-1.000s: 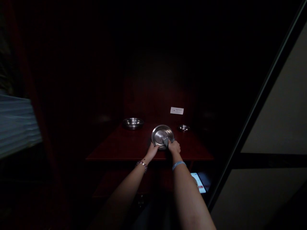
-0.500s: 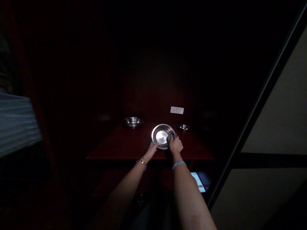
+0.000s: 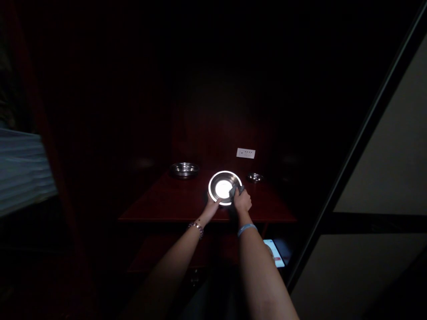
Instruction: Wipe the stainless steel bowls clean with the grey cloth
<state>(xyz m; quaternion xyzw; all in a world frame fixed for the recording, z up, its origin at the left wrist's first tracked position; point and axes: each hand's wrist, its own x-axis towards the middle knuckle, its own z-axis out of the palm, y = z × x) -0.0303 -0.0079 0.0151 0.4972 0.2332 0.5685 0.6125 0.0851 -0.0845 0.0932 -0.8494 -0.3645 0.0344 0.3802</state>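
Observation:
A shiny metal bowl [image 3: 217, 178] is tilted so that its inside faces me, above the dark red shelf [image 3: 156, 206]. My left hand [image 3: 211, 208] grips its lower left rim, with the thumb over the edge. In my right hand [image 3: 243, 200] is a dark grey cloth [image 3: 232, 191], bunched and pressed against the right inner side of the bowl. The fingers of that hand are closed around the cloth. Bright glare covers the bowl's bottom and rim.
Stacked metal bowls [image 3: 184, 169] stand at the back left of the shelf, and a smaller metal bowl [image 3: 255, 178] at the back right. A white power socket [image 3: 246, 153] is on the back wall. A lit phone [image 3: 275, 253] lies lower right. Pale fabric [image 3: 25, 169] hangs at left.
The bowl has shifted slightly left and tilted, so its bottom and rim now glare brightly. My right hand with the cloth has moved a little left and down.

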